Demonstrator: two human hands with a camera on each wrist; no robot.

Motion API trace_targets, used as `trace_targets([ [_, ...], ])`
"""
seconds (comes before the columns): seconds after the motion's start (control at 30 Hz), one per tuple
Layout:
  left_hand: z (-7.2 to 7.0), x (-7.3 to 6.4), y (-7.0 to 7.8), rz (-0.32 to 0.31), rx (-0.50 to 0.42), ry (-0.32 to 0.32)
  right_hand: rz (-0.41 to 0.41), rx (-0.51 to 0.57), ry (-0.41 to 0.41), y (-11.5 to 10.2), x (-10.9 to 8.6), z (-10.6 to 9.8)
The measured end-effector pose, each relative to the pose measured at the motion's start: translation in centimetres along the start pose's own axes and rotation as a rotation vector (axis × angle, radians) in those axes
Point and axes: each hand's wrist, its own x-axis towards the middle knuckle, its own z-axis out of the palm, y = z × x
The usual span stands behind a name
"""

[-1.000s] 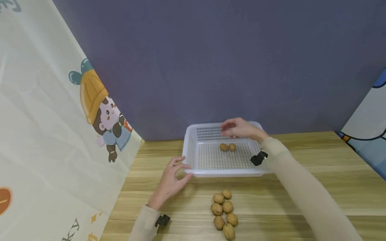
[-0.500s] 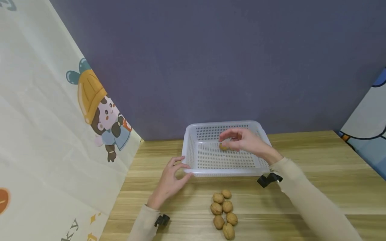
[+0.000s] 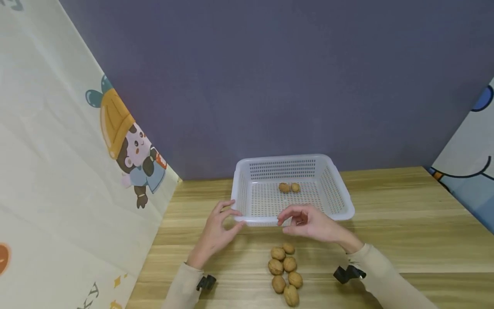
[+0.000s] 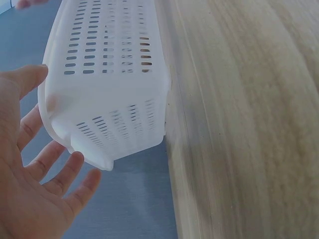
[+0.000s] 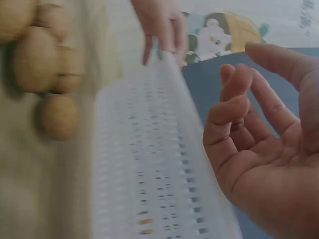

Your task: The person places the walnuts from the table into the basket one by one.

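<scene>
A white plastic basket [image 3: 343, 210] with slotted walls stands on the wooden table, two walnuts [image 3: 284, 188] lying on its floor. My left hand [image 3: 217, 234] holds its near left corner by the rim; in the left wrist view the thumb and fingers lie on either side of that rim [image 4: 46, 99]. Above the near edge, my right hand [image 3: 312, 223] hovers with bent fingers and holds nothing. In the right wrist view a gap shows between its thumb and fingertips [image 5: 237, 82]. Several walnuts [image 3: 290, 264] sit in a cluster on the table in front of the basket.
A dark blue-grey panel [image 3: 270, 86] rises behind the basket at the table's back edge. On the left hangs a pale sheet with a cartoon figure [image 3: 131, 146]; another printed sheet [image 3: 467, 146] stands at the right. Bare wood [image 3: 405, 214] extends right of the basket.
My right hand has come back from over the basket's far side to its near edge, uncovering the two walnuts inside. The left hand has stayed at the corner.
</scene>
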Motion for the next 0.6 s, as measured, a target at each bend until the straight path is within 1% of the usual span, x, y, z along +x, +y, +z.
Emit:
trace_targets([
  [0.13, 0.3, 0.1, 0.0, -0.004, 0.003, -0.004, -0.006, -0.006, -0.045, 1.4, -1.5, 1.1],
  [0.33, 0.4, 0.4, -0.2, -0.004, 0.019, -0.01, 0.005, -0.019, -0.066, 3.3, -3.0, 1.6],
  [0.43, 0.6, 0.3, -0.3, -0.008, 0.017, -0.009, 0.021, -0.035, -0.069, 4.3, -3.4, 1.7],
  [0.6, 0.8, 0.4, -0.3, -0.014, 0.008, -0.011, 0.046, -0.015, -0.07, 5.3, -3.6, 1.8],
])
